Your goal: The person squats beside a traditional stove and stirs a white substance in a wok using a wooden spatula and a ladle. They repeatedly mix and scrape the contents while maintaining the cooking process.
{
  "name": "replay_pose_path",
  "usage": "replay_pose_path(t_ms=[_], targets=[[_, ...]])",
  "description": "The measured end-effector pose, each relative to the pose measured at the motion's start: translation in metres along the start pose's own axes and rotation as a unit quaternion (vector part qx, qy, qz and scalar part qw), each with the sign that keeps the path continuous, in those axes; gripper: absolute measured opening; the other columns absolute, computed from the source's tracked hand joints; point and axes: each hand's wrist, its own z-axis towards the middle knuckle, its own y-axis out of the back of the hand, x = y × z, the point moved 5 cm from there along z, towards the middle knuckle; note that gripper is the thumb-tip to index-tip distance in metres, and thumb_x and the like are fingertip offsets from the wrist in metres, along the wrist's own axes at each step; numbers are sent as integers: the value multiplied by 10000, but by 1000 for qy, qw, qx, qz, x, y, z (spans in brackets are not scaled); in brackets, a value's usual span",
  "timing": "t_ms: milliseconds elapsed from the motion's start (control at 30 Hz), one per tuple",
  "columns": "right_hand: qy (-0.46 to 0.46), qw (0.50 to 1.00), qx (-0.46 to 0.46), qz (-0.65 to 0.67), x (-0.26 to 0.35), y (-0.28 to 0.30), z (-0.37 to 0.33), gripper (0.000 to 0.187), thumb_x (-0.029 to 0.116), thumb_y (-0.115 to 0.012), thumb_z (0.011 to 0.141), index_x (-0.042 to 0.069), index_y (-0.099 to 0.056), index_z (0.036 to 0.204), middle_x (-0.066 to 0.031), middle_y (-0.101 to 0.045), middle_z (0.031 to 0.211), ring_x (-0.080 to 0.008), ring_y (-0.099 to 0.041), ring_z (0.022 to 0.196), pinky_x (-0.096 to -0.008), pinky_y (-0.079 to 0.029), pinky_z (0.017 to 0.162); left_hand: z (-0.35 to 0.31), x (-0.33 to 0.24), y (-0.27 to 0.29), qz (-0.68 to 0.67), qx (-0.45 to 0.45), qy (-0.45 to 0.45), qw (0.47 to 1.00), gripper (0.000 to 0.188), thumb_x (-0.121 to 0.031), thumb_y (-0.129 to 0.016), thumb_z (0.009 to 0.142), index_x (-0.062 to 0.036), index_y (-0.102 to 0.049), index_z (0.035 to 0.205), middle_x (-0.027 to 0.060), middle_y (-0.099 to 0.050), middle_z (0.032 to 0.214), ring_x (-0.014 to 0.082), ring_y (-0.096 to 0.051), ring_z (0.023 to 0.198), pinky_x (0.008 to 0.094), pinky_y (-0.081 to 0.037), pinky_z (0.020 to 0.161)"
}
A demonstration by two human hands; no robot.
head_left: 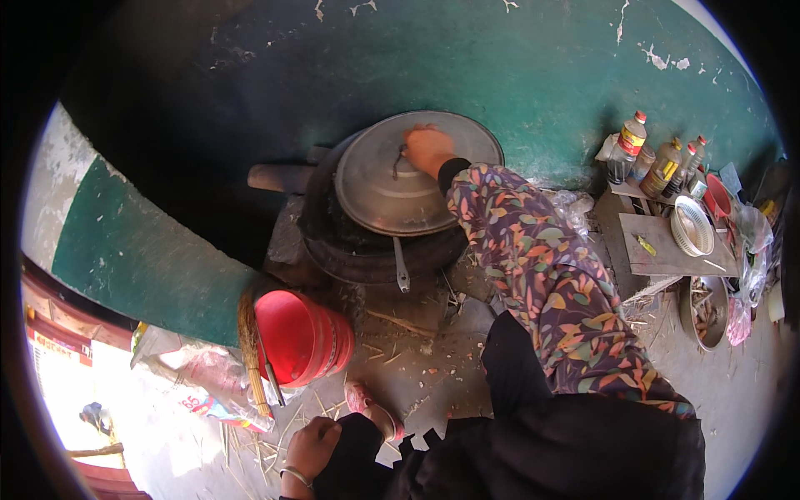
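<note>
My right hand (428, 148) is closed on the handle at the top of a round grey metal lid (383, 196). The lid lies tilted over a large blackened wok (321, 237), leaving part of its near-left rim uncovered. From under the lid's near edge sticks out a metal utensil handle (401, 265); its other end is hidden. Low in the view, my left hand (314, 446), with a bangle at the wrist, rests by my knee. Its fingers are curled in, and I see nothing in them.
A red bucket (312, 337) stands left of the stove, with a straw broom (250, 354) leaning beside it. Bottles (631, 148) and a white basket (693, 227) sit on a low table (658, 254) at right. A metal bowl (708, 321) is below. Straw litters the floor.
</note>
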Motion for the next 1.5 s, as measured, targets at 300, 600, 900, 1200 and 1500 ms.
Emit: replay_pose_path(t_ms=[300,600,900,1200,1500], targets=[[28,994,-105,-5,1,-8,-9,175,121,-575,737,65,-668,875,-126,-624,1003,-304,-580,997,-411,-486,818,1,18,0,73,59,-178,980,182,-97,-521,829,-55,-595,989,178,-583,1069,338,-554,1008,411,-455,874],[46,980,-195,-16,-62,135,-112,241,112,-637,660,47,-622,891,-105,-594,955,-289,-559,945,-403,-455,796,21,10,8,-250,129,44,959,410,-351,-506,928,-29,-526,1180,80,-636,991,192,-615,913,329,-469,829],[-115,953,-207,-190,-240,254,-253,122,148,-569,771,47,-579,839,-106,-580,896,-284,-561,894,-373,-452,828,68,35,3,-268,128,102,950,541,-493,-557,876,-58,-532,1197,85,-640,1056,214,-603,1024,400,-440,870],[-337,880,-115,-314,-416,299,-388,159,142,-527,779,86,-597,911,-90,-626,954,-252,-598,961,-409,-481,804,98,-57,-22,-182,142,84,969,501,-461,-565,868,-57,-549,1163,96,-643,1029,229,-608,997,399,-447,847],[-419,833,-63,-355,-519,263,-429,170,148,-603,753,115,-613,920,-59,-628,982,-249,-590,985,-396,-477,790,106,-68,-43,-138,134,101,976,460,-430,-574,861,-56,-565,1129,108,-645,1001,243,-614,969,398,-454,825]])
